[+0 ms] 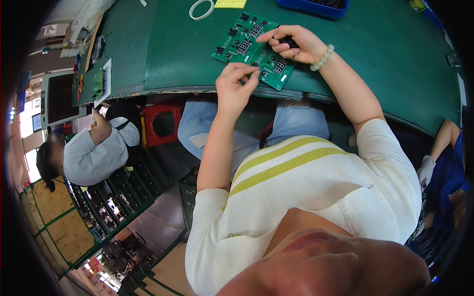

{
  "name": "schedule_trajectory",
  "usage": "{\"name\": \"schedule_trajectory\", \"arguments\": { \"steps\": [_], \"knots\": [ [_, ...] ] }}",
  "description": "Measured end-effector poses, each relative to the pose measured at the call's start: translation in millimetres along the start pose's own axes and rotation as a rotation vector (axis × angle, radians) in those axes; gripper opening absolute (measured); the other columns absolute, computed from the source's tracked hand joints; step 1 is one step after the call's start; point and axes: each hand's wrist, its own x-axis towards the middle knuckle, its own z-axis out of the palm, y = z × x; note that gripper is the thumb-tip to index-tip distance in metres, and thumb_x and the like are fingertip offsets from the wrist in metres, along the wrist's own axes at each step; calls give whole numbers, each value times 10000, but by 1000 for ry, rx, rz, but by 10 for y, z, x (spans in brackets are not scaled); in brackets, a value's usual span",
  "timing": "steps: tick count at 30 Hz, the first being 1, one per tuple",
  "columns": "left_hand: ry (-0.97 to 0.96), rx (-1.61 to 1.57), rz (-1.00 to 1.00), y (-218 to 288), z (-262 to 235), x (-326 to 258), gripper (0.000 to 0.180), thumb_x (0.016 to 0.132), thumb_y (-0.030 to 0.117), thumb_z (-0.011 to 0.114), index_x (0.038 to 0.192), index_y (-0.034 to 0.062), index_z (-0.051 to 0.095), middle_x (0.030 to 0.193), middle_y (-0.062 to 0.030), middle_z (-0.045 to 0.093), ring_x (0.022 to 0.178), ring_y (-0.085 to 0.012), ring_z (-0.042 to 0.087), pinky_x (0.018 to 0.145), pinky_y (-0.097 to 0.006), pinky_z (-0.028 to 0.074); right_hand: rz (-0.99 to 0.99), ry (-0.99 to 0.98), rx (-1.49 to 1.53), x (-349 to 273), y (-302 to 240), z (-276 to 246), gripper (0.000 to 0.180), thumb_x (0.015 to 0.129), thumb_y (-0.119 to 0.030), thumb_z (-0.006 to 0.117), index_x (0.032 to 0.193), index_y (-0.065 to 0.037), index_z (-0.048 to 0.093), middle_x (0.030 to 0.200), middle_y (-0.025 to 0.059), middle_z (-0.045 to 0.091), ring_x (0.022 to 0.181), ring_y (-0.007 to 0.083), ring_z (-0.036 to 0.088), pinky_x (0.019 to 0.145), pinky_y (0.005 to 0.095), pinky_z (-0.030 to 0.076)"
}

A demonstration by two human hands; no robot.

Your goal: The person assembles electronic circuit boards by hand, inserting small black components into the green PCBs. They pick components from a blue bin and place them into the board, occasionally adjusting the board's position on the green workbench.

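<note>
A green circuit board panel [243, 47] with several digit displays and small black components lies on the green table, tilted toward its front edge. Over the board's near left corner, my left hand [236, 85] has its thumb and fingertips pinched together. Whatever is between those fingertips is too small to make out. Above the right part of the panel, my right hand [302, 45] curls around a cluster of small black parts [288, 42]. Its index finger points left across the board. A pale bead bracelet circles that wrist.
Beyond the board stand a blue tray [316, 8] of black parts, a white ring [201, 10] and a yellow paper [230, 3]. A red stool [162, 124] is under the table. One person [101, 148] sits at left; a gloved hand [425, 171] shows at right.
</note>
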Motion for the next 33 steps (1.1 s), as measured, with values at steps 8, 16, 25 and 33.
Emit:
{"name": "schedule_trajectory", "arguments": {
  "steps": [8,16,25,33],
  "knots": [
    [-71,105,-19,-97,77,-98,144,708,53,756,850,42,733,806,-48,605,560,-99,476,527,-244,423,-153,108,-81,-7,20,26,266,891,14,515,1140,86,572,825,57,539,591,26,409,362,133,276],
    [-71,248,-2,18,62,-109,113,728,60,735,838,35,724,807,-68,604,519,-123,482,506,-275,435,-139,33,-125,27,8,-38,251,960,-141,572,1114,55,601,835,31,576,581,13,419,380,122,285],
    [-120,516,105,48,62,-146,109,769,134,727,853,65,727,826,-63,594,674,-243,614,608,-373,502,-151,98,-299,-2,-41,-26,174,938,-160,623,996,3,604,815,29,603,565,3,451,385,119,286],
    [68,330,139,274,111,45,124,782,70,746,893,20,723,822,-64,617,621,-154,576,564,-278,470,-130,87,-287,14,26,-8,192,938,-187,632,849,-24,586,709,-10,522,503,13,385,379,157,247]
  ]
}}
